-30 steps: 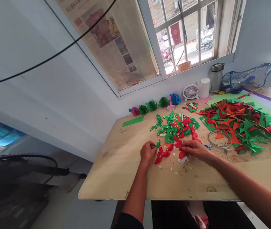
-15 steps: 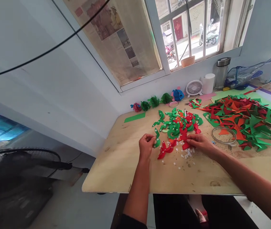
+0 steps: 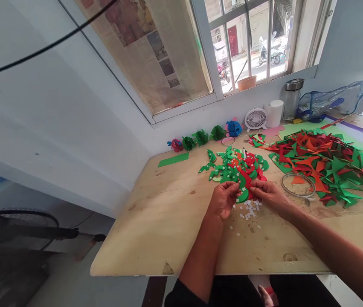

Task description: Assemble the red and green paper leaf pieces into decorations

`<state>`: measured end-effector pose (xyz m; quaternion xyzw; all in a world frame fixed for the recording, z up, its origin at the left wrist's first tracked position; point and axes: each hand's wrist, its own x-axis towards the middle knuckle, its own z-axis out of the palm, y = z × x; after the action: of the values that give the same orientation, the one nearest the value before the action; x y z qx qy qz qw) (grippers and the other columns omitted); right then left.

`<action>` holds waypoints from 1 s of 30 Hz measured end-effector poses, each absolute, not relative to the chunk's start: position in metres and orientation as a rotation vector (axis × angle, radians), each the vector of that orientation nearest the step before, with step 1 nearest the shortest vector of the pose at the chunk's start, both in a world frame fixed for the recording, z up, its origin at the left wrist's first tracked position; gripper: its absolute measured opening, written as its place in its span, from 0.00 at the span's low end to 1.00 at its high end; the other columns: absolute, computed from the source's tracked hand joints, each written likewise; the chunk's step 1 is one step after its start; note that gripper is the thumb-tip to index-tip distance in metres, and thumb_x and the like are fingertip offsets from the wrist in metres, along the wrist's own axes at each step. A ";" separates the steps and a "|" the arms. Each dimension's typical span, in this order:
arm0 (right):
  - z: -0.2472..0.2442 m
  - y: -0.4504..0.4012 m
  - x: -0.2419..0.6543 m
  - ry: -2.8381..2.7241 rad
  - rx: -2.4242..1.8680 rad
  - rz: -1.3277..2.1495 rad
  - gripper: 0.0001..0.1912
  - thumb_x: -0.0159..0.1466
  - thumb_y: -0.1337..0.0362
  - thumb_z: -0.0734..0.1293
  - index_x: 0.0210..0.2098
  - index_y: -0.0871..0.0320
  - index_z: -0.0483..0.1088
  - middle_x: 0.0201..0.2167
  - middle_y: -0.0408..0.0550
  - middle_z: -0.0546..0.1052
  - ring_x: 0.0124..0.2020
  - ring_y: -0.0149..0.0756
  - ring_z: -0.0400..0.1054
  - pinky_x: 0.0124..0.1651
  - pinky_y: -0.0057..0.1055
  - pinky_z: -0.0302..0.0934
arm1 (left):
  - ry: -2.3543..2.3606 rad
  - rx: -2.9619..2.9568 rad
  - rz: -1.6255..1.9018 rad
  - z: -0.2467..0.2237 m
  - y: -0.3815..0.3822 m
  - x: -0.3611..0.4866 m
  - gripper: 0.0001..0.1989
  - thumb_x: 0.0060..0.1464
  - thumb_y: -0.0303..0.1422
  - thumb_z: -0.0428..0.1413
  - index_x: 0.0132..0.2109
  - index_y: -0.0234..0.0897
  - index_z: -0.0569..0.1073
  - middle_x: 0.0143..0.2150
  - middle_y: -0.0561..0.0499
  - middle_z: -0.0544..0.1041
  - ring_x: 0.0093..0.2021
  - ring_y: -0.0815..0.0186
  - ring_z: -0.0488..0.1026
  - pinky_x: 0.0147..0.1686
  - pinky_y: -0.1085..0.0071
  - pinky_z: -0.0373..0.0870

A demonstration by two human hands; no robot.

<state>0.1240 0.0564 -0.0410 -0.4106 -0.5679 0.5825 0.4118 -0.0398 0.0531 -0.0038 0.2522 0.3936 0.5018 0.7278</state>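
Note:
My left hand (image 3: 226, 198) is closed on a curved green paper piece (image 3: 242, 192) dotted with small white squares. Right beside it, my right hand (image 3: 267, 194) pinches a red paper piece (image 3: 249, 181). The two pieces overlap between my fingertips; whether they are stuck together I cannot tell. Just beyond lies a heap of green and red paper cut-outs (image 3: 229, 171), many bearing white squares. Loose white paper squares (image 3: 250, 209) are scattered on the wooden table (image 3: 155, 226) in front of my hands.
A big pile of red, orange and green paper scraps (image 3: 331, 160) covers the right side, with a metal ring (image 3: 298, 186) at its edge. Folded paper figures (image 3: 200, 137), a small white fan (image 3: 256, 119) and a glass bottle (image 3: 293, 100) line the wall. A green strip (image 3: 173, 160) lies left.
My left hand has moved right with the green piece, bringing it against the red piece in my right hand. The red pieces near my left hand are now out of sight. The view has shifted slightly.

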 end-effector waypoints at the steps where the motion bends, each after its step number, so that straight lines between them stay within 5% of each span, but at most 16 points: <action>1: -0.040 0.056 0.124 -1.429 -1.033 1.462 0.18 0.57 0.49 0.64 0.26 0.60 0.68 0.19 0.42 0.69 0.20 0.27 0.58 0.24 0.26 0.51 | 0.856 0.551 1.108 -0.006 0.054 -0.039 0.18 0.27 0.31 0.70 0.26 0.30 0.70 0.19 0.54 0.71 0.20 0.75 0.67 0.22 0.79 0.61; 17: -0.012 0.041 0.118 -1.526 -1.037 1.501 0.15 0.59 0.53 0.63 0.30 0.59 0.71 0.28 0.46 0.75 0.28 0.31 0.65 0.31 0.27 0.58 | 0.827 0.565 1.079 -0.011 0.048 -0.040 0.16 0.33 0.35 0.68 0.27 0.32 0.70 0.20 0.55 0.70 0.20 0.76 0.63 0.23 0.77 0.58; 30: -0.003 0.038 0.119 -1.566 -1.099 1.413 0.17 0.58 0.50 0.64 0.30 0.58 0.72 0.22 0.44 0.73 0.24 0.30 0.62 0.27 0.27 0.57 | 0.870 0.558 1.151 -0.008 0.044 -0.033 0.16 0.32 0.35 0.67 0.26 0.32 0.70 0.19 0.56 0.67 0.21 0.75 0.63 0.21 0.77 0.54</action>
<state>0.1185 0.0379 -0.0028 -0.4290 -0.6111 0.5514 0.3722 -0.0328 0.0443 -0.0084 0.2521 0.3927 0.5200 0.7154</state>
